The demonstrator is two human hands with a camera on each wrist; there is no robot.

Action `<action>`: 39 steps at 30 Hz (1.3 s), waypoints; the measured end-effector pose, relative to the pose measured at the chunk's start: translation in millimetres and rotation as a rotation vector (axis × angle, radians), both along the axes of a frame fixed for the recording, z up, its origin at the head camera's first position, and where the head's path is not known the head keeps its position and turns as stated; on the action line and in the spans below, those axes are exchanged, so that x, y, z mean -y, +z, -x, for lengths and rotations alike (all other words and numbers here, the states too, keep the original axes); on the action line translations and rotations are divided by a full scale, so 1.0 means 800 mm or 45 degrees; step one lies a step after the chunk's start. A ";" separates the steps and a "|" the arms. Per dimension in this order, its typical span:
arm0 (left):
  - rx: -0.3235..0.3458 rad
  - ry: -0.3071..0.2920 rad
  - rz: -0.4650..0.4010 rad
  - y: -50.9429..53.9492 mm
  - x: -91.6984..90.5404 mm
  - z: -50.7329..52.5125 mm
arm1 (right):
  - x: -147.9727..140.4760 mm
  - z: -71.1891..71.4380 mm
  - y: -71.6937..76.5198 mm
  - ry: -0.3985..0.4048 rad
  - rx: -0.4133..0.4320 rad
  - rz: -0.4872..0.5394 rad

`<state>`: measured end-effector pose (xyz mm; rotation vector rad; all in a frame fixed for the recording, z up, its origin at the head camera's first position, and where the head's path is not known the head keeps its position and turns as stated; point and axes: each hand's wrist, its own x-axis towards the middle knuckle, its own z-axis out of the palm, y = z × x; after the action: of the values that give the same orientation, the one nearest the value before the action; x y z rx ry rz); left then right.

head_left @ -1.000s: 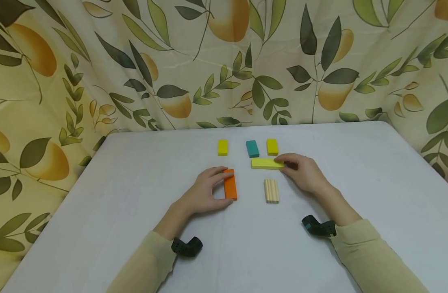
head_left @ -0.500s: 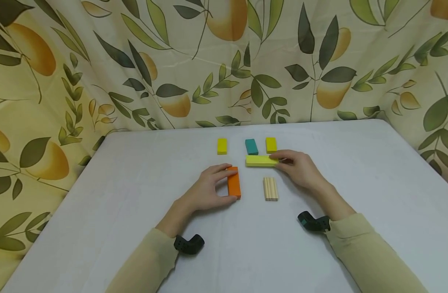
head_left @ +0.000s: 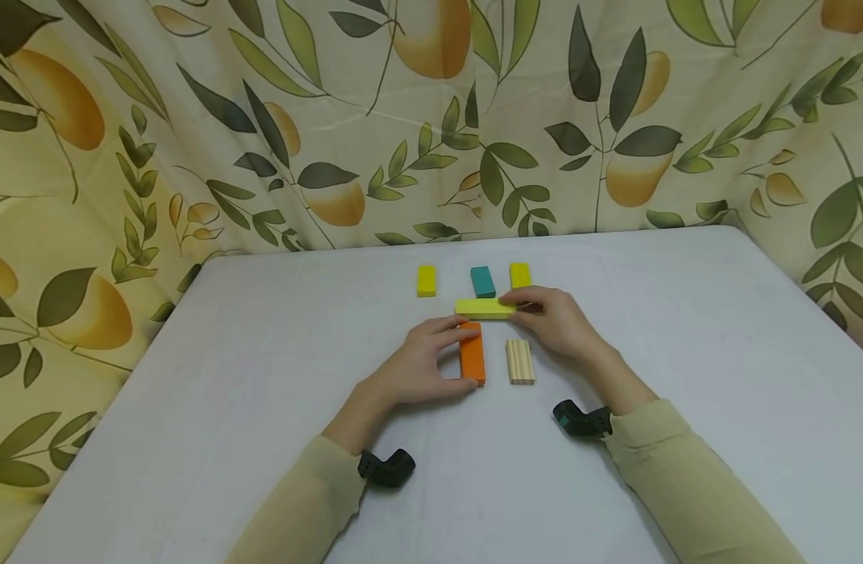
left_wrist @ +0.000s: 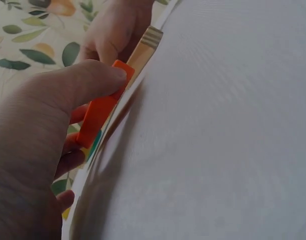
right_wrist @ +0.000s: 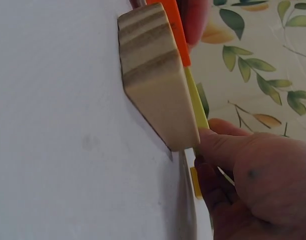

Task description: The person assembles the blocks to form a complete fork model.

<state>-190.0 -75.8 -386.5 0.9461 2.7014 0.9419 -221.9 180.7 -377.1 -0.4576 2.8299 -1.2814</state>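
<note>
My left hand [head_left: 427,364] pinches an orange block [head_left: 472,356] lengthwise, thumb on its near end and fingers at its far end. In the left wrist view the thumb presses the end of the orange block [left_wrist: 99,117]. My right hand [head_left: 554,321] holds the right end of a long yellow-green block [head_left: 482,309], which lies crosswise just beyond the orange one. Whether the two blocks touch, I cannot tell. Right of the orange block lies a striped natural-wood block [head_left: 520,362]; no hand touches it. It looms large as the wood block [right_wrist: 158,85] in the right wrist view.
Behind the long block stand a small yellow block [head_left: 427,281], a teal block [head_left: 483,282] and another yellow block [head_left: 520,275], the last partly behind my right hand. All lie on a white-covered table [head_left: 262,352]. A fruit-patterned curtain [head_left: 403,117] hangs behind.
My left hand has moved the orange block to the right. My right hand has brought the long yellow-green block to the left, so it now lies just beyond the orange block's far end.
</note>
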 end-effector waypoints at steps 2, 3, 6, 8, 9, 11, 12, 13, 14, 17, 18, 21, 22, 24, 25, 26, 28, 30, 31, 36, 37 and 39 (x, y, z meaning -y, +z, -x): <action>0.002 -0.008 0.005 0.000 -0.002 0.000 | 0.004 0.001 0.000 0.005 0.002 0.003; 0.002 -0.013 0.005 0.000 -0.003 0.001 | 0.006 0.002 0.001 0.009 0.000 0.006; 0.008 -0.017 0.008 0.000 -0.005 0.002 | 0.011 0.004 0.000 0.019 0.008 0.006; 0.012 -0.023 0.013 -0.001 -0.005 0.002 | 0.014 0.005 -0.001 0.023 0.026 0.003; 0.012 -0.028 0.018 -0.002 -0.006 0.003 | 0.015 0.006 -0.002 0.021 0.039 0.000; 0.006 -0.041 0.032 -0.003 -0.007 0.003 | 0.017 0.005 -0.002 0.014 0.063 -0.010; -0.002 -0.051 0.040 -0.004 -0.007 0.003 | 0.018 0.005 -0.002 0.009 0.073 -0.015; -0.008 -0.059 0.045 -0.005 -0.007 0.003 | 0.018 0.004 -0.003 0.003 0.080 -0.022; -0.016 -0.064 0.050 -0.005 -0.008 0.003 | 0.018 0.004 -0.003 -0.002 0.084 -0.029; -0.033 -0.071 0.057 -0.006 -0.008 0.003 | 0.019 0.004 -0.003 -0.006 0.082 -0.042; -0.034 -0.071 0.056 -0.006 -0.008 0.003 | 0.019 0.004 -0.003 -0.006 0.079 -0.047; -0.031 -0.068 0.060 -0.005 -0.009 0.003 | 0.018 0.004 -0.002 -0.011 0.073 -0.055; -0.028 -0.066 0.060 -0.004 -0.009 0.002 | 0.018 0.004 -0.001 -0.013 0.072 -0.056; -0.027 -0.064 0.064 -0.003 -0.010 0.002 | 0.016 0.003 0.000 -0.019 0.067 -0.059; -0.031 -0.063 0.066 -0.003 -0.010 0.001 | 0.016 0.003 0.000 -0.020 0.065 -0.057; -0.037 -0.064 0.068 -0.002 -0.010 0.001 | 0.015 0.003 0.000 -0.020 0.061 -0.055; -0.062 -0.074 0.071 -0.001 -0.010 0.000 | 0.015 0.003 0.001 -0.019 0.056 -0.050; -0.092 -0.089 0.072 0.000 -0.009 -0.001 | 0.015 0.002 0.001 -0.020 0.058 -0.043; -0.105 -0.098 0.073 0.000 -0.008 -0.002 | 0.015 0.002 0.001 -0.021 0.062 -0.041; -0.169 -0.139 0.091 0.000 -0.006 -0.003 | 0.015 0.002 0.002 -0.019 0.078 -0.050; -0.177 -0.143 0.095 -0.001 -0.006 -0.003 | 0.015 0.002 0.003 -0.018 0.079 -0.055; -0.190 -0.147 0.096 -0.001 -0.006 -0.002 | 0.015 0.002 0.003 -0.016 0.075 -0.062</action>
<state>-188.1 -70.8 -387.2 1.1865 2.7444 0.7708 -223.6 168.4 -374.7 -0.3943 2.8125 -1.2042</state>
